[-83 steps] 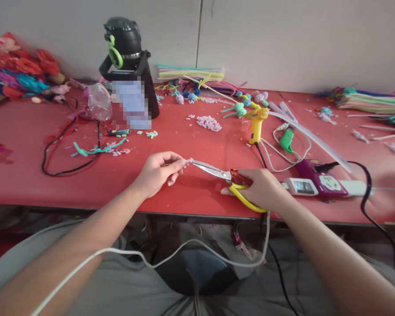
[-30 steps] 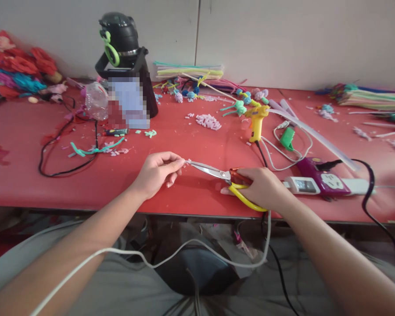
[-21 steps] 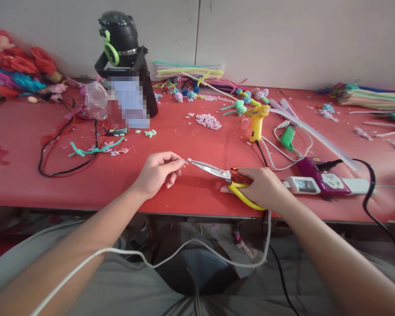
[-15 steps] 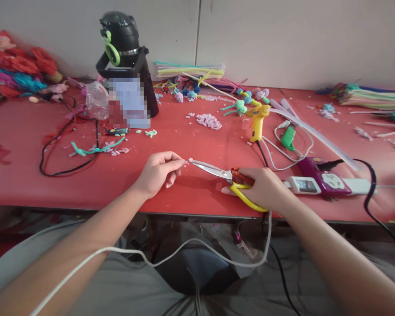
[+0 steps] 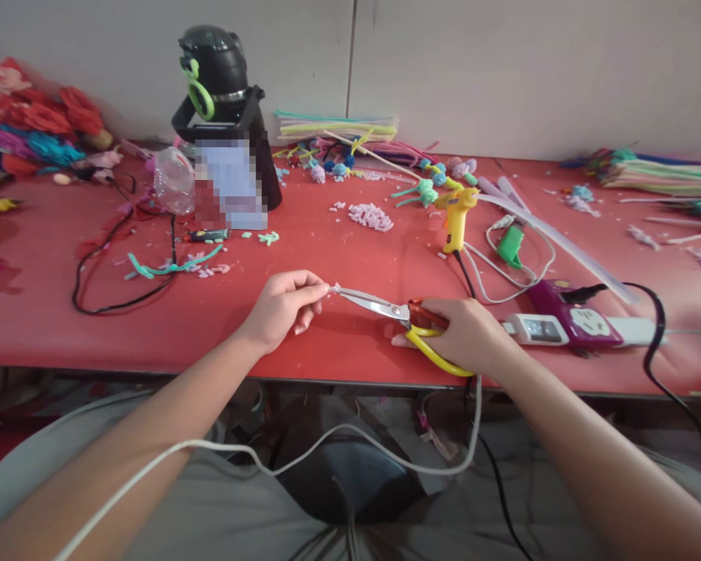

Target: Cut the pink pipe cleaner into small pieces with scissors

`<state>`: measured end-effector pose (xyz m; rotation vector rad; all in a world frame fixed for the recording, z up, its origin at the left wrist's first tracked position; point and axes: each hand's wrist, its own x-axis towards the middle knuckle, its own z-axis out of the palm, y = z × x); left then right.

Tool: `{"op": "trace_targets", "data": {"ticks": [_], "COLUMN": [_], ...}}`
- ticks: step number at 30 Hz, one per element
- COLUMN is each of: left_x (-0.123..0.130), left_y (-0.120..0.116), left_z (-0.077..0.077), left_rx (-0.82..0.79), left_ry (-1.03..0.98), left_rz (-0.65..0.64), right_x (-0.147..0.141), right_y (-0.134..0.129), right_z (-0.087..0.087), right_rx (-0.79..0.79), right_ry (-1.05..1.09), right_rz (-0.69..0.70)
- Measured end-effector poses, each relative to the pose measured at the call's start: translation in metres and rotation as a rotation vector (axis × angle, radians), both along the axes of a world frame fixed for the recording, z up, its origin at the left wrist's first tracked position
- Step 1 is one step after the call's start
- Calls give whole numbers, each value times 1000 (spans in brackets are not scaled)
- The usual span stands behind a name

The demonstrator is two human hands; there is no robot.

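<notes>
My left hand (image 5: 289,306) is closed in a pinch, with a small pale lilac fuzzy piece (image 5: 333,288) at the thumb and fingertip. That piece looks like a bit of pipe cleaner, mostly hidden by the fingers. A pair of scissors (image 5: 379,305) with one yellow and one red handle is in my right hand (image 5: 467,331), fingers wrapped round the handles. The scissor tips meet the lilac piece just right of my left fingertips. Beyond the hands lies a heap of short lilac pieces (image 5: 371,216) on the red table (image 5: 327,343).
A yellow glue gun (image 5: 458,222) stands behind my right hand. Right of that hand lie a purple power strip (image 5: 578,315) and a white plug-in device (image 5: 537,329). A black bottle (image 5: 267,160) stands at the back left, near pipe-cleaner bundles (image 5: 339,127). A white cable (image 5: 350,431) crosses my lap.
The scissors have shifted slightly left, so their tips now sit closer to my left fingertips. My left hand has hardly moved. Something yellow has come into view at the left edge.
</notes>
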<state>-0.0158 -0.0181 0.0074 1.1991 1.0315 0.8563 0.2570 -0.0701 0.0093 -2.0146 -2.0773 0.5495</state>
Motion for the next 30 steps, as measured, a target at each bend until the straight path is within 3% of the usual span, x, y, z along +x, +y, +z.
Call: {"op": "trace_targets", "data": {"ticks": [30], "left_x": [-1], "left_y": [1], "left_z": [1], "left_rx": [-14], "left_ry": [-10], "left_rz": [-32], "right_x": [0], "right_y": [-2], "right_z": [-1], "right_rx": [21], "right_ry": [37], "right_rz": [-17]}}
